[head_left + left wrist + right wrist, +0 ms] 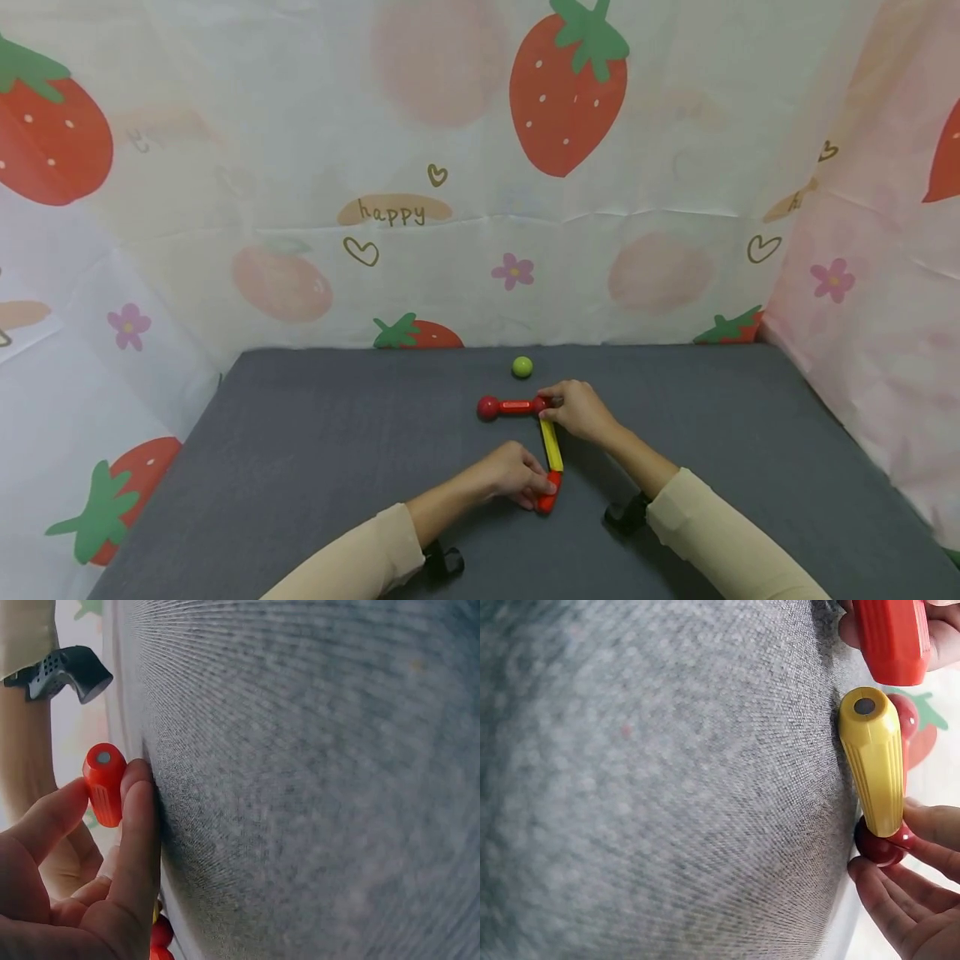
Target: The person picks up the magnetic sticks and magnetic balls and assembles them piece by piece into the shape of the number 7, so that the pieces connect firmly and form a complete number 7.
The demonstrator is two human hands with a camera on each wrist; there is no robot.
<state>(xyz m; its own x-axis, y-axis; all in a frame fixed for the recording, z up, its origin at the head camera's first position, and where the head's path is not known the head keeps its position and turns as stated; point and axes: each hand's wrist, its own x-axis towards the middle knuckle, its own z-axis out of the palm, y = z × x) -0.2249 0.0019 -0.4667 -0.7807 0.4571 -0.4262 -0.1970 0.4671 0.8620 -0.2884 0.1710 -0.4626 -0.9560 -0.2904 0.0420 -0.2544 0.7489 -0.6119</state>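
Left hand [513, 475] pinches red stick [550, 492]; right hand [581, 411] grips ball [539, 405].

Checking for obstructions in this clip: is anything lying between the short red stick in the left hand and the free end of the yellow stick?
Nothing visible. The left hand pinches the red stick close to the yellow stick; the right wrist view shows only a small open gap over bare grey mat.

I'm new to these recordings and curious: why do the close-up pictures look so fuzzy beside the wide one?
Head view: even, soft light, all sharp. Left wrist view: the grey mat blurs up close, the red stick stays sharp. Right wrist view: the yellow stick is crisp, the near mat soft.
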